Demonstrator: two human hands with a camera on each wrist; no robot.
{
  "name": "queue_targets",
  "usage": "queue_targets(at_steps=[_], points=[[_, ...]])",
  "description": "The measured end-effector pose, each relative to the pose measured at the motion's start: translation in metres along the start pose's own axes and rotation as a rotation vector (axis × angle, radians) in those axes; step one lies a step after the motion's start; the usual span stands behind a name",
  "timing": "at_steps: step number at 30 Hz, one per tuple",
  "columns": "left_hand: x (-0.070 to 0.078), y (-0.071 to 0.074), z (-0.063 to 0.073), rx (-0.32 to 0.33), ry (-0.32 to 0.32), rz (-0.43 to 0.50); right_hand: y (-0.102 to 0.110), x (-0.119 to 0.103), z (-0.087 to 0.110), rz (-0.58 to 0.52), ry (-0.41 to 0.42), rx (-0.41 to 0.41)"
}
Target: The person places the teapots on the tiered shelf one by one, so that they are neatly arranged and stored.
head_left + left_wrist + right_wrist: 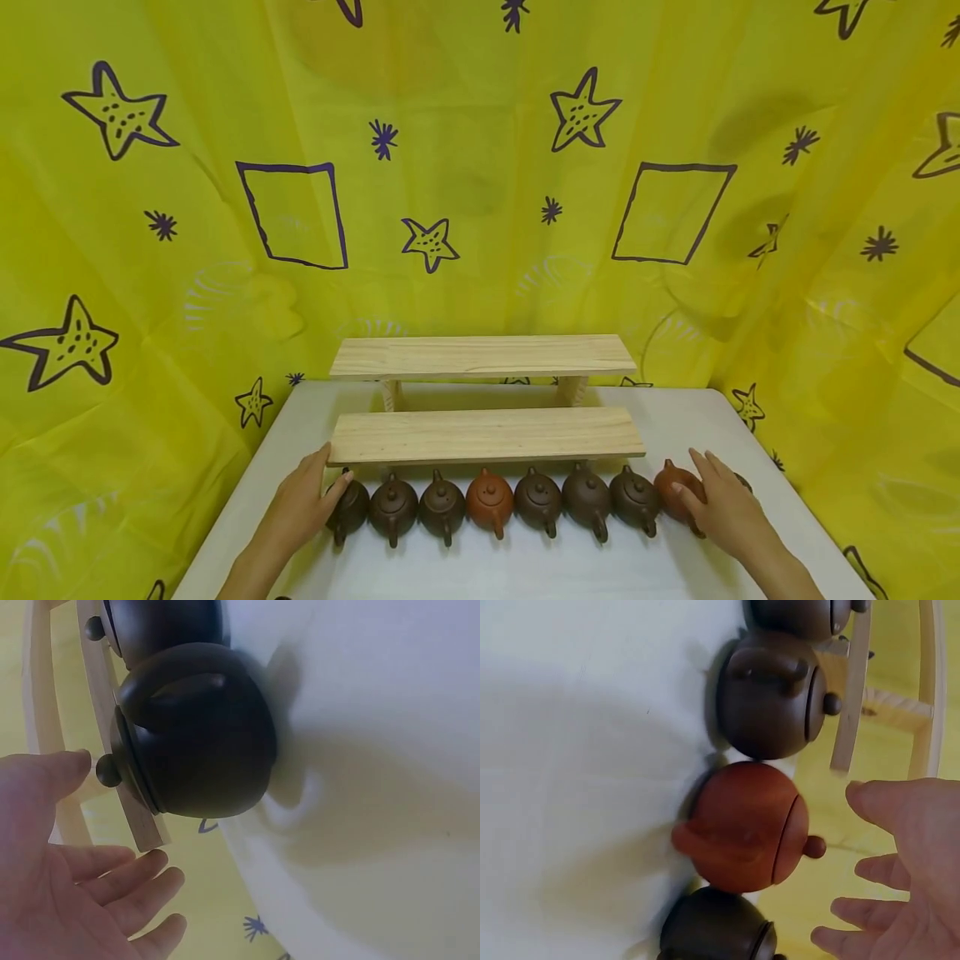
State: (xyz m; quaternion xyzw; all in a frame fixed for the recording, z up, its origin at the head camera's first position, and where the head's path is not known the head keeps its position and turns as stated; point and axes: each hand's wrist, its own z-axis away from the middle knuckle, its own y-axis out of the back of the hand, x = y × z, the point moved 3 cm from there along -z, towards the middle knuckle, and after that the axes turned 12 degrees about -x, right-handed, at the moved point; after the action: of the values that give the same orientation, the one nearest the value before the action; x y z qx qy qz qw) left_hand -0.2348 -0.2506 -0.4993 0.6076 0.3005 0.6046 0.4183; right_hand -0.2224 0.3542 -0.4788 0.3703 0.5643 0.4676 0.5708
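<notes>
Several small clay teapots stand side by side in a row, most dark brown, such as the middle dark teapot (537, 497), and two reddish, one a red teapot (489, 497) near the centre. My left hand (300, 504) hovers by the leftmost dark teapot (217, 765), fingers loosely extended and thumb close to its lid knob, holding nothing. At the row's other end my right hand (726, 510) hangs over the second reddish teapot (739, 821), fingers spread and apart from it. A dark end teapot (712, 926) is mostly hidden by that hand in the head view.
Behind the row stands a two-tier wooden rack with a lower board (487, 437) and a raised upper board (480, 357). Everything rests on a white-covered table (480, 575). Yellow curtain (480, 292) with starfish drawings surrounds the back and sides.
</notes>
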Motion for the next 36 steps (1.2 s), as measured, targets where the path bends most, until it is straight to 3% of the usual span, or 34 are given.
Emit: queue_targets(at_steps=[8, 17, 22, 29, 32, 36], points=[[0.002, 0.003, -0.005, 0.052, -0.003, -0.009, 0.001, 0.024, 0.000, -0.019, -0.033, 0.029], [0.002, 0.009, -0.011, 0.052, 0.000, -0.028, 0.001, 0.044, 0.002, -0.046, -0.104, 0.004], [0.002, 0.012, -0.014, 0.064, -0.010, -0.024, 0.000, 0.049, 0.005, -0.063, -0.135, 0.033], [0.002, 0.014, -0.016, 0.086, -0.016, -0.030, 0.001, 0.058, 0.010, -0.110, -0.272, 0.092], [0.002, 0.014, -0.016, 0.095, -0.017, -0.041, 0.001, 0.063, 0.012, -0.131, -0.320, 0.089], [0.002, 0.015, -0.016, 0.100, -0.023, -0.047, 0.000, 0.069, 0.014, -0.163, -0.321, 0.042]])
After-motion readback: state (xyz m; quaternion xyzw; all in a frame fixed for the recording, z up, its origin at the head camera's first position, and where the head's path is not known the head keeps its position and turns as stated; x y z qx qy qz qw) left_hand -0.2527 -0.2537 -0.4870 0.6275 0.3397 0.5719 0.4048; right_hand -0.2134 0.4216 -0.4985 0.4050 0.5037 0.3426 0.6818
